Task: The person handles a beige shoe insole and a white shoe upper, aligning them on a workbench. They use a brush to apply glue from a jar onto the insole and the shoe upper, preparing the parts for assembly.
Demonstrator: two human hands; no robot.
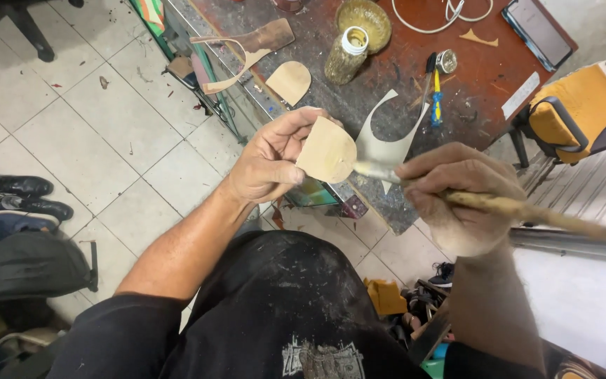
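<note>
My left hand [271, 160] pinches a small tan leather piece [327, 150], rounded at one end, and holds it up over the table's near edge. My right hand [457, 196] grips a long glue-caked brush [527, 210] whose handle runs off to the right. The brush's tip [367, 168] touches the right edge of the leather piece. Below both hands are my dark trousers.
The worn red worktable [485, 77] carries a glue jar [347, 55], a round dish [364, 20], a second tan piece [290, 81], curved cut-outs [387, 137], a blue-handled tool [435, 98] and a tablet [538, 29]. An orange chair [573, 112] stands right. Shoes [19, 203] line the tiled floor at left.
</note>
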